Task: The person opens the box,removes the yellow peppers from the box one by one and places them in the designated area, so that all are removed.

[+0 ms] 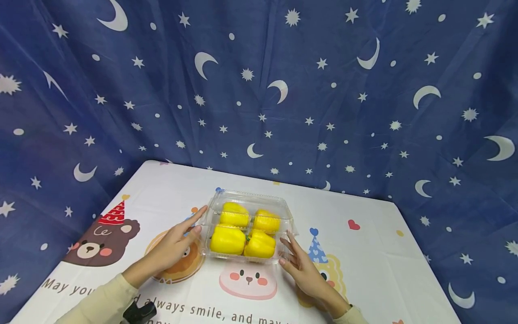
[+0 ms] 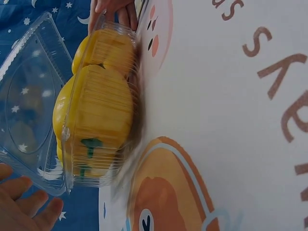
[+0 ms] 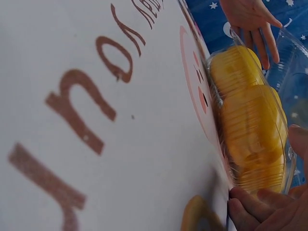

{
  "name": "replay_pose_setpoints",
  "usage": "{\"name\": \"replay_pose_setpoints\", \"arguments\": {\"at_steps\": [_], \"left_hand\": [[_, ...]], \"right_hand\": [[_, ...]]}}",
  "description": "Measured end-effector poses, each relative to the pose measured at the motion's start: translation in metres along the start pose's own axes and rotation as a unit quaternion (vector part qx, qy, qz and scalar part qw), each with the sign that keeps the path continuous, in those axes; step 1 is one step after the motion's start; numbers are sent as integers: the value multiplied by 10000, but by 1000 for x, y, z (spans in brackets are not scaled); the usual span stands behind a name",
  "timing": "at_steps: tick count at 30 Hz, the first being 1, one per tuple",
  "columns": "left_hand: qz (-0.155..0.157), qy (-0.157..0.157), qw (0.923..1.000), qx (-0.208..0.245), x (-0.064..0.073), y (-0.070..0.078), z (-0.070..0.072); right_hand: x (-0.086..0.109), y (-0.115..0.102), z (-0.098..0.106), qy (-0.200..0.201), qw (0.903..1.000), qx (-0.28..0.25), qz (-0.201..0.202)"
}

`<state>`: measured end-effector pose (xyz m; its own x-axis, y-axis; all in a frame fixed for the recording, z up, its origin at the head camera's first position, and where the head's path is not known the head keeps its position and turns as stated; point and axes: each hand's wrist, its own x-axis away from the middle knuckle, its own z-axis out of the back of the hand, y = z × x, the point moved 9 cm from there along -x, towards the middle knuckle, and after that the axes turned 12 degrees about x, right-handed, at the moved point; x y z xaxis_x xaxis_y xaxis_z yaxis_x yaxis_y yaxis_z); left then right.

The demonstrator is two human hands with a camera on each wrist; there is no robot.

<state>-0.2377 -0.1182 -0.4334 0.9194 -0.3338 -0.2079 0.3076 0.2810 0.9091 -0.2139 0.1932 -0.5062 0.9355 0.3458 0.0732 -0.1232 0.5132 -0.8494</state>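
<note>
The clear container [image 1: 238, 258] of yellow peppers [image 1: 227, 240] stands at lower centre of the frame between left hand [image 1: 174, 247] and right hand [image 1: 301, 268], both with fingers apart, unclamped; uneven pushing could skew it or drop the raised lid [image 1: 252, 198].

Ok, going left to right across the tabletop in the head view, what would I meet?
Bear print → left fingers → clear box with yellow peppers inside → right fingers → red heart → yellow dot.
</note>
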Motion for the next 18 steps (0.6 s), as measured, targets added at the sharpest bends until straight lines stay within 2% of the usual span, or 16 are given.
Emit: {"name": "replay_pose_setpoints", "arguments": {"at_steps": [4, 8, 18], "left_hand": [[-13, 23, 10000, 49, -2, 3, 2], [-156, 17, 9999, 31, -2, 10, 3], [-118, -82, 9999, 56, -9, 9, 4]], "right_hand": [[0, -1, 0, 3, 10000, 73, 10], [-1, -3, 0, 20, 9999, 110, 36], [0, -4, 0, -3, 9999, 125, 89]]}}
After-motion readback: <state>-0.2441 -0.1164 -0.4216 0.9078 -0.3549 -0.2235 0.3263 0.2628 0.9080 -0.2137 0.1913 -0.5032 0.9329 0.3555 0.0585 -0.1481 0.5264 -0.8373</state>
